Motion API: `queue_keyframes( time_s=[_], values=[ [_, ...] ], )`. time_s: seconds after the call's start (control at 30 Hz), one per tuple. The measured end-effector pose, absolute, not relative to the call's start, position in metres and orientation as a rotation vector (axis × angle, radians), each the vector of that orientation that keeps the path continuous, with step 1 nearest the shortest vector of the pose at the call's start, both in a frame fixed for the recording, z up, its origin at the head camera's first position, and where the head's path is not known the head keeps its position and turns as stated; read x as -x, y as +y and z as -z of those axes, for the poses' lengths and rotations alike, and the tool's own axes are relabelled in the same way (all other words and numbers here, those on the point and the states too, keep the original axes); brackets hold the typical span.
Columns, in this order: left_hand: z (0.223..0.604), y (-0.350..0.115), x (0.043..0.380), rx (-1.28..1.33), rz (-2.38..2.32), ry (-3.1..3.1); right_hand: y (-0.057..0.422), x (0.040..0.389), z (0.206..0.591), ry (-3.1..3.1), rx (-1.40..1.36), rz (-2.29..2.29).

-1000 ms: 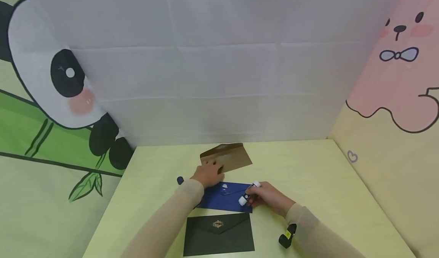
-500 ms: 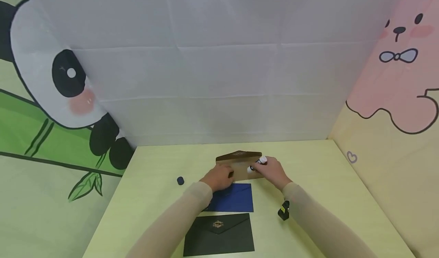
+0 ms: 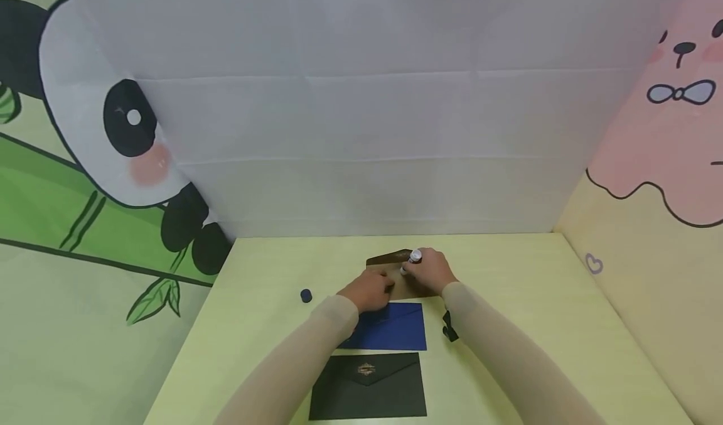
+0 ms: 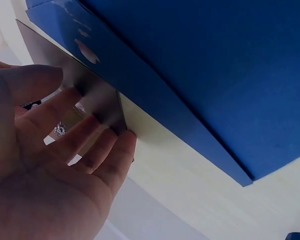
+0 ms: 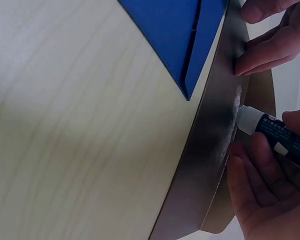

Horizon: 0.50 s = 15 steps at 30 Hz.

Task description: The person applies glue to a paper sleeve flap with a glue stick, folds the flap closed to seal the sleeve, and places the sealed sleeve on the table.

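Note:
A brown envelope (image 3: 409, 292) lies with its flap unfolded at the far side of the table. My left hand (image 3: 368, 289) rests its fingertips on the envelope's left part. In my right hand (image 3: 433, 270) is a glue stick (image 3: 415, 257), gripped between thumb and fingers. Seen from the right wrist, the white tip of the glue stick (image 5: 275, 132) meets the brown paper, beside a whitish streak of glue (image 5: 234, 112). Just nearer to me lies a blue envelope (image 3: 392, 331), partly hidden by the left hand and sleeve.
A dark green envelope (image 3: 369, 393) with a gold emblem lies closest to me. A small dark blue cap (image 3: 306, 295) stands left of the hands. A black strap (image 3: 449, 328) hangs under the right sleeve. A white sheet (image 3: 361, 130) rises behind the table.
My right hand has carried the glue stick from the blue envelope to the brown one. The left hand and the brown envelope have shifted right, the envelope also slightly nearer. The view has turned slightly left.

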<state>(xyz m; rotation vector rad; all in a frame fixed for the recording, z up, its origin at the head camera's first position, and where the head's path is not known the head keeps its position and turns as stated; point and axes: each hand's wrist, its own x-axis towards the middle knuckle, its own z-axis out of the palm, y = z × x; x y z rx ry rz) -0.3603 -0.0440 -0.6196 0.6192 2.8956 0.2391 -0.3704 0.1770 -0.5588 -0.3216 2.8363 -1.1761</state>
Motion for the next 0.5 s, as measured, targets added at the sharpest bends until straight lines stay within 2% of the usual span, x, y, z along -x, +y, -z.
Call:
queue_keyframes(
  time_s=[0.2, 0.37, 0.5],
  values=[
    [0.542, -0.031, 0.32, -0.507, -0.161, 2.821, 0.175, 0.376, 0.561, 2.855, 0.332, 1.174],
    [0.538, -0.034, 0.316, -0.503, -0.163, 2.8, 0.181, 0.406, 0.604, 2.87, 0.473, 1.163],
    [0.54, -0.035, 0.316, -0.484, -0.175, 2.795, 0.178, 0.398, 0.595, 2.866, 0.483, 1.152]
  ],
)
